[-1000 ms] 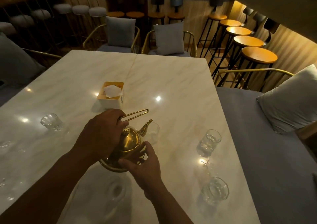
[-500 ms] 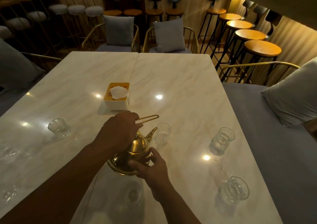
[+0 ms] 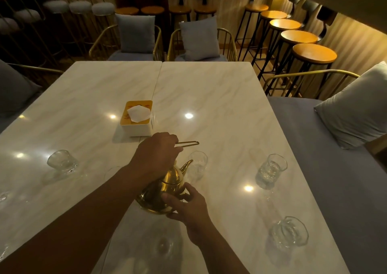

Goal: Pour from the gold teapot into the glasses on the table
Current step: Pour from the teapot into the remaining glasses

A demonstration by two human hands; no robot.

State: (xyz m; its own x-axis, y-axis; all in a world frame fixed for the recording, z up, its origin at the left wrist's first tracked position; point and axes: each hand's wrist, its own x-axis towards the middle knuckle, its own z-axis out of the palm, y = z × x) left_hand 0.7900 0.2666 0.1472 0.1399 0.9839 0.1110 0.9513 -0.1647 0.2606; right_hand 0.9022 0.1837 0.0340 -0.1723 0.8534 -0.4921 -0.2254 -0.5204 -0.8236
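The gold teapot [image 3: 167, 186] is low in the middle of the pale marble surface [image 3: 209, 89], tipped forward with its spout aimed toward 1 o'clock. I cannot tell whether its base touches the surface or whether anything is running from the spout. The left hand [image 3: 156, 154] is above the pot, its fingers clenched round the thin wire handle [image 3: 189, 143], whose loop sticks out past the knuckles. The right hand [image 3: 188, 209] is at the pot's 5 o'clock side, thumb and fingers curled against the lower body.

From the pot:
- The spout glass [image 3: 198, 164] stands just beside the spout tip at 1 o'clock.
- The right glass [image 3: 270, 169] is at 3 o'clock, well apart.
- The corner glass [image 3: 289, 230] is at 4 o'clock, near the surface's right edge.
- The near glass [image 3: 165, 246] is a faint shape at 6 o'clock.
- The left glass [image 3: 62, 161] is far off at 9 o'clock.
- A tissue box [image 3: 137, 125] with a yellow top sits at 11 o'clock, a white tissue poking out.

Cushioned wire chairs [image 3: 199, 36] line the far end at 12 o'clock, and round wooden stools [image 3: 314, 52] run along the wall at 2 o'clock.
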